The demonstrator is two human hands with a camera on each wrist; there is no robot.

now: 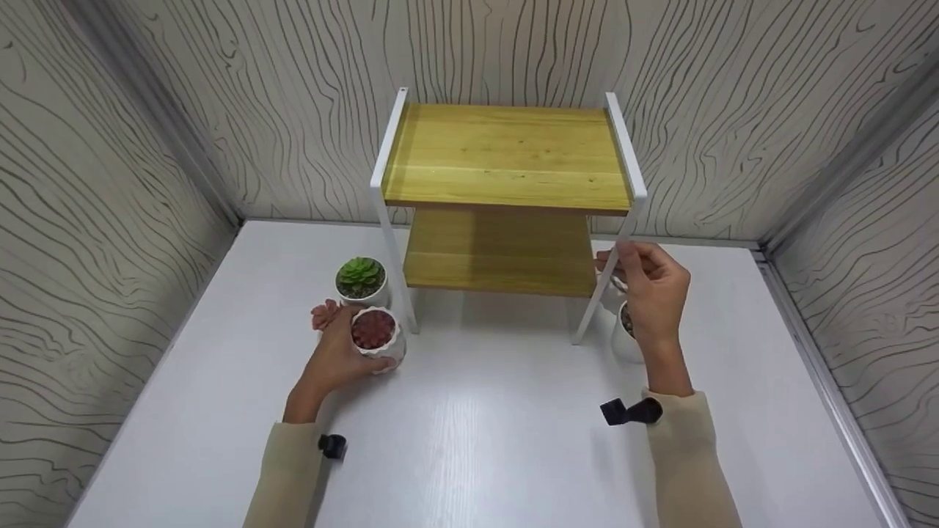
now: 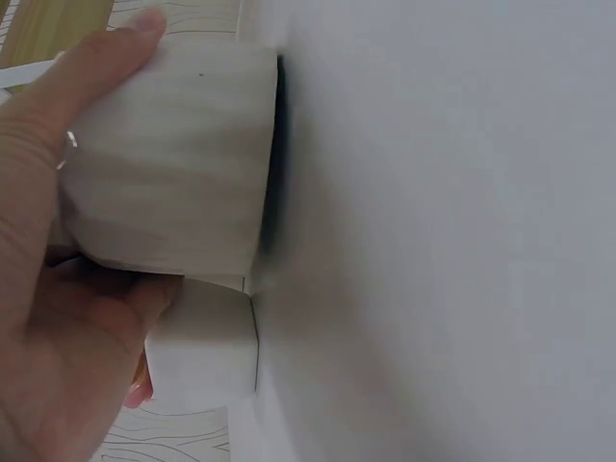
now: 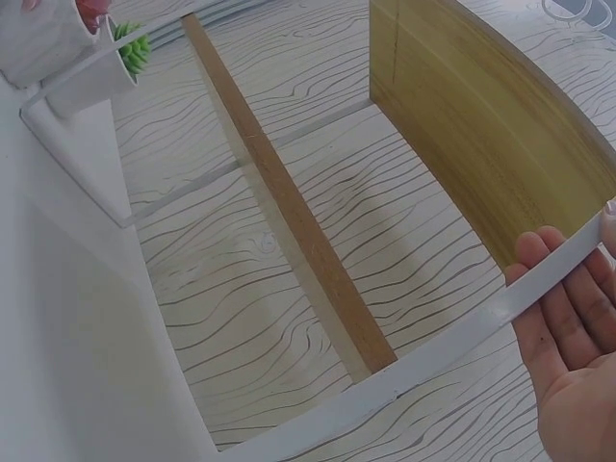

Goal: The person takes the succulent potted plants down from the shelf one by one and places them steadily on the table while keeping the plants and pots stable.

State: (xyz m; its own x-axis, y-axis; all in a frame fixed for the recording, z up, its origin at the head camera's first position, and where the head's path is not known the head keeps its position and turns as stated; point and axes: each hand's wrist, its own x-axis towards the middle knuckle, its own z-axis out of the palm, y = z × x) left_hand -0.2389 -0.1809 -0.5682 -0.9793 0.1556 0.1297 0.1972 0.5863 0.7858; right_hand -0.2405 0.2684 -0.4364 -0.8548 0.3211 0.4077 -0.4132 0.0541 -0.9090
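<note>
My left hand (image 1: 339, 356) grips a scalloped white pot (image 2: 178, 159) holding a dark red succulent (image 1: 373, 328), thumb on the near side and fingers behind. A dark strip shows along the pot's base, close over the table. Behind that hand, a pinkish succulent (image 1: 324, 314) is partly hidden; a green succulent (image 1: 360, 274) in a white pot stands farther back. At the right, my right hand (image 1: 656, 286) holds the white front leg (image 3: 481, 322) of a two-tier wooden shelf (image 1: 506, 158), thumb in front and fingers behind.
Right of the shelf, another white pot (image 1: 627, 341) is half covered by the right hand and wrist. The white table (image 1: 455, 440) is bounded by wood-grain-patterned panels (image 1: 293, 88) at the back and both sides.
</note>
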